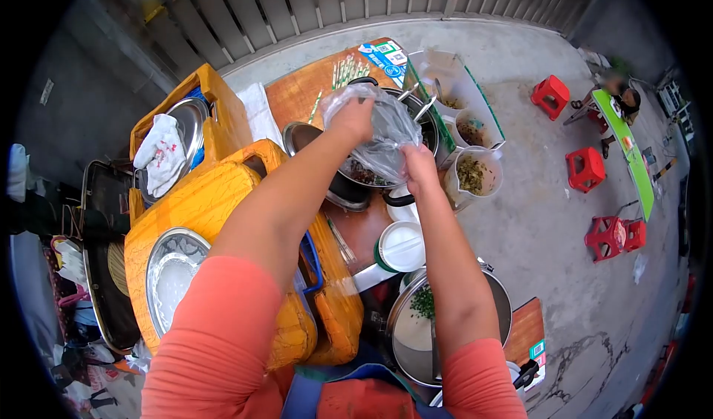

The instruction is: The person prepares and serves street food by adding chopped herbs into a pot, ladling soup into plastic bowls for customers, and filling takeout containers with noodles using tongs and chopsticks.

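Note:
A clear plastic bag [390, 126] is stretched between my two hands above a dark-handled pot [431, 126]. My left hand [354, 118] grips the bag at its left side, fingers partly hidden by the film. Closed on the bag's lower right edge is my right hand [418, 165]. Dark food shows inside the pot below the bag, and metal utensil handles [422, 106] lean at its rim. Left of the pot is a round metal lid or pan [301, 135], partly covered by my left forearm.
Clear tubs of chopped food [475, 175] stand right of the pot beside a green-edged glass panel [486, 107]. Yellow insulated boxes [215, 189] flank my left arm. Nearer me are a white-lidded container [401, 247] and a large pot [416, 330] with chopped greens. Red stools [585, 170] stand farther right.

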The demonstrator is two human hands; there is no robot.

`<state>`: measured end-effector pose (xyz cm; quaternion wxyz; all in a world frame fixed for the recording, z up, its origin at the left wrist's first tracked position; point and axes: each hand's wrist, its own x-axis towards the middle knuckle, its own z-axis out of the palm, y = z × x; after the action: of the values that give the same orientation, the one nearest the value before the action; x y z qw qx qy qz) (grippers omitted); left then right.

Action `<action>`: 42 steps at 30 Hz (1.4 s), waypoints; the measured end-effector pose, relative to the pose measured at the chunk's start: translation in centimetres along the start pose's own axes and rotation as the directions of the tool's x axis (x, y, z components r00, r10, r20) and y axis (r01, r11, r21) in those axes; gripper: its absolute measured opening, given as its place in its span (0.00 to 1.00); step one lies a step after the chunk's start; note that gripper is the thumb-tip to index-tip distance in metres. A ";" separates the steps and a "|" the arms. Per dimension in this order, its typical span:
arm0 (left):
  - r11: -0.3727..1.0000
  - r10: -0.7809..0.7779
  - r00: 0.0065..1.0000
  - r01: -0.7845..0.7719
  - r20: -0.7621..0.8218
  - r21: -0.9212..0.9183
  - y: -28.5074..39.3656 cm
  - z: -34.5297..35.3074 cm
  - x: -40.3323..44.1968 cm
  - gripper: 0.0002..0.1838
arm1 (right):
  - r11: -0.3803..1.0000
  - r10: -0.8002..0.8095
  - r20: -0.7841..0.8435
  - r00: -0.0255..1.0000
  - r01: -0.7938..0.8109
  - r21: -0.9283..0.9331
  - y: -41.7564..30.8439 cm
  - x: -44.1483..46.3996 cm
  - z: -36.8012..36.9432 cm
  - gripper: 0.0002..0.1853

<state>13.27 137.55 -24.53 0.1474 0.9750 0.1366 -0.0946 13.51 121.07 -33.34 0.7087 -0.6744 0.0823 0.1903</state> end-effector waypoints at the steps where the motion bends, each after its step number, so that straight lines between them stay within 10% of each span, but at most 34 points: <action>1: 0.998 0.039 0.978 -0.027 -0.206 0.063 0.9 -0.7 -1.3 0.42 | 0.986 -0.022 0.184 0.983 -0.009 0.167 -0.7 -0.4 -0.3 0.08; 3: 0.969 0.163 0.978 -0.135 -0.126 0.206 -2.0 2.6 1.5 0.44 | 0.942 -0.082 0.344 0.935 -0.040 0.333 -0.9 -1.1 -0.5 0.07; 5: 0.903 0.279 0.960 -0.249 -0.037 0.349 -2.0 2.3 1.9 0.45 | 0.990 -0.061 0.122 0.991 0.045 0.132 0.4 -0.7 0.0 0.09; 8: 0.998 0.005 0.999 -0.008 0.050 0.064 0.4 0.6 -0.9 0.52 | 1.000 -0.007 0.017 1.000 0.007 -0.006 0.7 -1.1 0.3 0.11; 10: 0.965 0.043 0.999 -0.042 -0.002 -0.260 0.1 0.4 -0.3 0.60 | 0.934 -0.108 0.112 0.988 0.062 0.352 -0.5 -2.4 0.2 0.16; 11: 0.773 0.151 0.987 -0.079 0.062 -0.629 -0.2 0.2 -0.3 0.64 | 0.894 -0.117 0.215 0.970 0.008 0.448 -1.4 -3.1 -0.1 0.17; 14: 0.559 0.194 0.892 0.241 0.409 -0.793 2.8 -2.5 -2.8 0.64 | 0.733 -0.192 0.362 0.912 -0.112 0.671 -4.6 -6.1 -0.6 0.16; 16: 0.498 0.244 0.921 0.149 0.303 -0.854 4.3 -1.8 -3.4 0.61 | 0.721 -0.208 0.359 0.910 -0.105 0.685 -5.7 -6.8 -1.1 0.16; 19: 0.356 0.476 0.828 0.127 0.296 -0.926 6.5 -2.6 -5.5 0.30 | 0.699 -0.202 0.260 0.944 -0.047 0.713 -6.9 -8.2 -1.9 0.17; 22: 0.595 0.424 0.893 -0.148 0.152 -0.790 7.2 -5.4 -8.5 0.22 | 0.844 -0.226 0.071 0.972 0.159 0.513 -8.9 -11.9 -3.0 0.19; 25: 0.472 0.494 0.840 -0.042 0.225 -0.881 6.8 -9.0 -13.4 0.18 | 0.850 -0.428 0.093 0.899 0.365 0.381 -11.0 -16.8 -2.9 0.26; 28: 0.185 0.699 0.660 0.206 0.276 -0.961 5.3 -12.4 -20.1 0.17 | 0.818 -0.478 0.600 0.641 0.076 0.570 -11.1 -19.9 -3.7 0.42; 30: 0.110 0.746 0.630 0.203 0.215 -0.973 4.1 -13.2 -24.6 0.16 | 0.827 -0.461 0.618 0.636 0.056 0.559 -10.0 -23.1 -3.2 0.48; 34: 0.027 0.742 0.664 0.101 0.087 -0.995 -0.6 -11.6 -32.2 0.16 | 0.895 -0.339 0.659 0.672 0.015 0.445 -8.4 -29.5 -1.2 0.38; 38: 0.000 0.362 0.932 -0.006 -0.006 -1.000 -6.7 -10.8 -41.5 0.13 | 0.936 -0.221 0.530 0.819 0.026 0.350 -10.2 -38.5 2.7 0.14; 42: -0.018 0.299 0.934 -0.197 -0.194 -0.980 -12.6 -8.0 -50.7 0.15 | 0.952 -0.106 0.566 0.817 -0.081 0.295 -6.8 -45.0 6.8 0.12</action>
<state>-37.16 139.58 -8.97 0.7988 0.6011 -0.0173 0.0185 -26.02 120.53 -9.71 0.7969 -0.4678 -0.1118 0.3654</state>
